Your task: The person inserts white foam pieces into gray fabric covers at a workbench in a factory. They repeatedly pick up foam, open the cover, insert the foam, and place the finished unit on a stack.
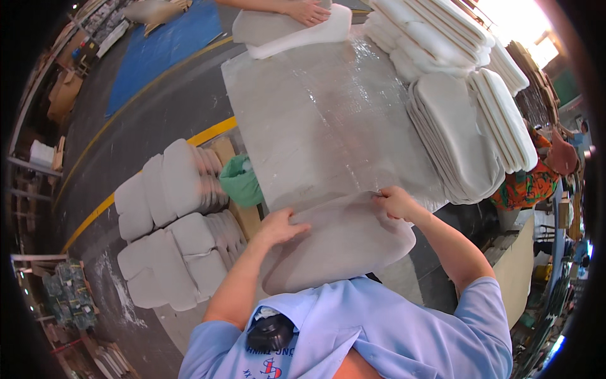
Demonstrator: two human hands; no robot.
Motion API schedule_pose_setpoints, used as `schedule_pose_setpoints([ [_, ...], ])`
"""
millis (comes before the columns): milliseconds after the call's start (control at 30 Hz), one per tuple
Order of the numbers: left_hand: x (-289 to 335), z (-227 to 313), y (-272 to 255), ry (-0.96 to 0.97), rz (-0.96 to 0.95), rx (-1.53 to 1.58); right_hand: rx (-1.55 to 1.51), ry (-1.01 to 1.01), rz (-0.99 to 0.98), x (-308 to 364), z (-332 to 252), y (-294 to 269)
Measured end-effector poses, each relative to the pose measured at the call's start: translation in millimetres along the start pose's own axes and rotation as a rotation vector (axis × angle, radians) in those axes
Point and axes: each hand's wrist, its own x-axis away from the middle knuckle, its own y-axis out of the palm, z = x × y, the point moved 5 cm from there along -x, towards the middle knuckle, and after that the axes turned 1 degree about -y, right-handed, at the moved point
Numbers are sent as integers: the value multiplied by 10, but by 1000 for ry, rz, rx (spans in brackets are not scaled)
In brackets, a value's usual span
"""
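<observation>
A grey, rounded seat cushion (344, 243) with a fabric face lies at the near edge of the table, close against my body. My right hand (399, 205) pinches its far edge near the right corner, fingertips closed on the fabric. At the cushion's left end, my left hand (281, 227) grips the far edge, its thumb lying on the near face and its other fingers partly hidden. Shadows and soft folds show on the cushion between the hands.
A plastic-covered table (341, 126) spreads ahead. Stacked grey cushions (451, 136) and white pads (429, 38) line its right side. Another person's hand (307, 11) rests on a cushion at the far end. More grey cushions (167, 246) and a green bag (241, 180) are at left.
</observation>
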Motion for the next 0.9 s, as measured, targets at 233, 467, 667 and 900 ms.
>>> schedule_pose_setpoints([
  [233, -176, -312, 309, -131, 151, 17, -809, 229, 8, -205, -84, 488],
  [467, -328, -136, 327, -187, 372, 34, -670, 195, 204, -456, -204, 391],
  [667, -440, -250, 387, -189, 403, 54, -534, 171, 257, -527, -315, 436],
  [900, -530, -264, 496, -225, 371, 15, -351, 206, 231, -784, -116, 542],
])
